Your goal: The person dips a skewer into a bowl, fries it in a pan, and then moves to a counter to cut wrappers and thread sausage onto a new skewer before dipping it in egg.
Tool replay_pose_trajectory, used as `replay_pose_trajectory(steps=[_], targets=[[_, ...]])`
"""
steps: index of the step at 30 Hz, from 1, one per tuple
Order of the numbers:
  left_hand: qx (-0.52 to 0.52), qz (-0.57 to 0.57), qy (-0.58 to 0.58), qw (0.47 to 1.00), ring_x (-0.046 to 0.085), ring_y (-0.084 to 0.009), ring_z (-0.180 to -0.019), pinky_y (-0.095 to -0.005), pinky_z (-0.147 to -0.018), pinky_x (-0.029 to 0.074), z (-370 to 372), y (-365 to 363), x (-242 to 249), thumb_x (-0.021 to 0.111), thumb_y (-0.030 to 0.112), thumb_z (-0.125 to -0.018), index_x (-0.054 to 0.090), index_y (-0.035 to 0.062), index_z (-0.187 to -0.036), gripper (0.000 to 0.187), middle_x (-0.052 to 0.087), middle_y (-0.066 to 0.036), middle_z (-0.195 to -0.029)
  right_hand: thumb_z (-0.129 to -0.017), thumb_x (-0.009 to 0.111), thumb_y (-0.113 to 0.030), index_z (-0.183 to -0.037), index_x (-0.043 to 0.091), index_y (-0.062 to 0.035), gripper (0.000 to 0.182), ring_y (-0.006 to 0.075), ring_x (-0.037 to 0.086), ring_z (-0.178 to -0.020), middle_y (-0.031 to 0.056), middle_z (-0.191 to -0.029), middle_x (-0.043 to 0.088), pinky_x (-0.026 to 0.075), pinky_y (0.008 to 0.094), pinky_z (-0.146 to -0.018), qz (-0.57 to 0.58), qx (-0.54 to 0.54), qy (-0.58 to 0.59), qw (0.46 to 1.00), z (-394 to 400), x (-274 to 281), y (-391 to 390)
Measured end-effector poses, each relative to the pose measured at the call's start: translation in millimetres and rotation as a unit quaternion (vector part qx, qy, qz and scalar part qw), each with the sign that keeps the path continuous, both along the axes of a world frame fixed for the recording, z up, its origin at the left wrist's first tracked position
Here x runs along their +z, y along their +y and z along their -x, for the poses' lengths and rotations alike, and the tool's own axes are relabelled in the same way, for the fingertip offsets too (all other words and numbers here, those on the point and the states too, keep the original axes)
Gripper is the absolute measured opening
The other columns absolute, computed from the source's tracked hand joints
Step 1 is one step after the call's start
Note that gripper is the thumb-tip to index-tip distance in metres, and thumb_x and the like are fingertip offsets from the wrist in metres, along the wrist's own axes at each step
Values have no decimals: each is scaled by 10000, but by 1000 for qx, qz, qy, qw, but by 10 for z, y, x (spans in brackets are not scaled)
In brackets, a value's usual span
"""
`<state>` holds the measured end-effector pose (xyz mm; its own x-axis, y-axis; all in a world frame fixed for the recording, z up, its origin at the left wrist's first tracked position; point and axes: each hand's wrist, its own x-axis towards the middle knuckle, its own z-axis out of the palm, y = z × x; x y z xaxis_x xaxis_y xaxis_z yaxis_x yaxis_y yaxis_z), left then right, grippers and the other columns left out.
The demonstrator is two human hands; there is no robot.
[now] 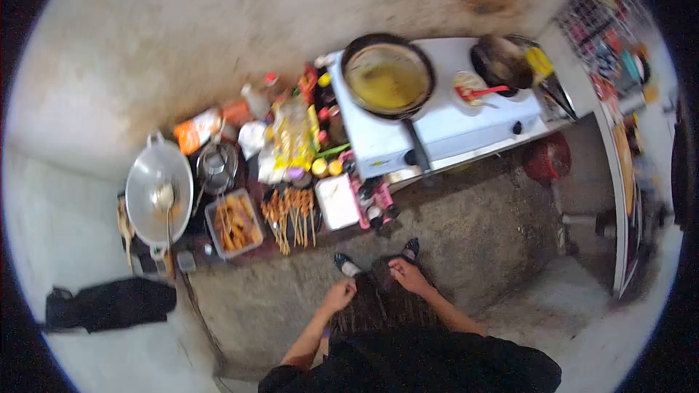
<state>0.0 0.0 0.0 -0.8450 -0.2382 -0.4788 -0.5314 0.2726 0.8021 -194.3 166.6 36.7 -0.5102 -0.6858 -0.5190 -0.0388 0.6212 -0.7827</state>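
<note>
My left hand (339, 295) hangs in front of my body with its fingers curled in, and I see nothing in it. To its right, my right hand (408, 276) is held low over my lap area, fingers also bent closed, with no object showing. Both are apart from the counter. Nearest ahead are skewers of meat (290, 212) lying side by side, and a white rectangular tray (337, 202). A clear plastic container (235, 223) holds orange-brown fried pieces.
A frying pan (386, 76) with yellowish oil sits on a white gas stove (451, 131), its handle past the front edge. Beside it are a bowl with a red spoon (470, 89) and a dark pot (502, 63). A wok (159, 189) with a ladle stands far left. A red bucket (547, 156) is below.
</note>
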Motion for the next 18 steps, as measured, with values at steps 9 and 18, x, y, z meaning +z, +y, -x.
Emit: replay_pose_trajectory(steps=[9,18], targets=[[-221,39,28,974,560,-352,-860,-394,-728,445,1677,1051,312,504,248,-811,538,22,-974,281,588,-175,-912,-835,506,-132,-1021,511,-54,202,135,555,-688,37,-760,572,444,277,-634,-4,-159,55,986,900,134,2098],[93,-140,241,956,505,-103,-773,-254,-702,427,3530,1950,1134,478,145,-880,487,29,-1068,220,531,-11,-900,-893,440,-148,-1085,471,-33,225,88,492,-688,5,-798,520,425,245,-642,164,-192,-33,967,2513,559,2666]])
